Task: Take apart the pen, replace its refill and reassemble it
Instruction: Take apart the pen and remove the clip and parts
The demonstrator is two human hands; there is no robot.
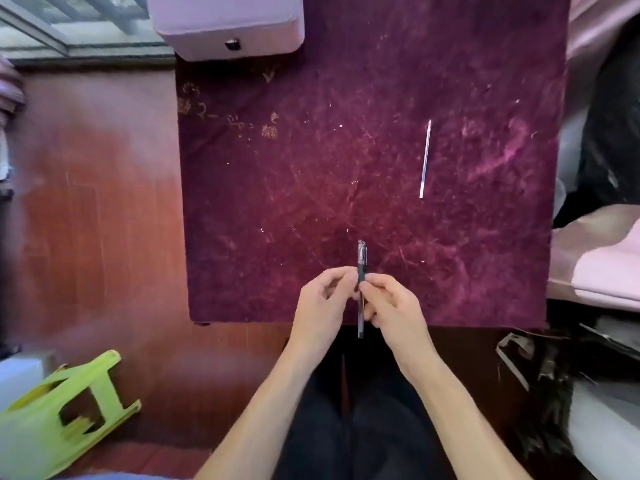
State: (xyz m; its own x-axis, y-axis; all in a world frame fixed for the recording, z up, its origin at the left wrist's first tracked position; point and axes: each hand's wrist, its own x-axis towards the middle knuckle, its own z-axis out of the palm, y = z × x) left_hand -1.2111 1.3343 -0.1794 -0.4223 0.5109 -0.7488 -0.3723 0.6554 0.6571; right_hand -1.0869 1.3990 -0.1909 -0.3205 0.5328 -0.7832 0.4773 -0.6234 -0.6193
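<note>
Pen (361, 271) gripped by both hands, left hand (322, 303) and right hand (394, 306).
If twisted carelessly over the tabletop (277, 202) edge, small parts could be dropped to the floor.

1 head-worn camera looks steeply down, close above the table (450, 271) edge and lap.

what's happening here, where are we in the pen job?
A person holds the pen upright-ish over the near edge of the purple-covered table, the left hand and right hand both pinching its barrel near the middle. The pen looks whole, cap on, so disassembly seems not yet begun. A spare refill lies alone on the cloth, farther out and to the right, untouched. A green stool lies tipped on the floor to the left.
</note>
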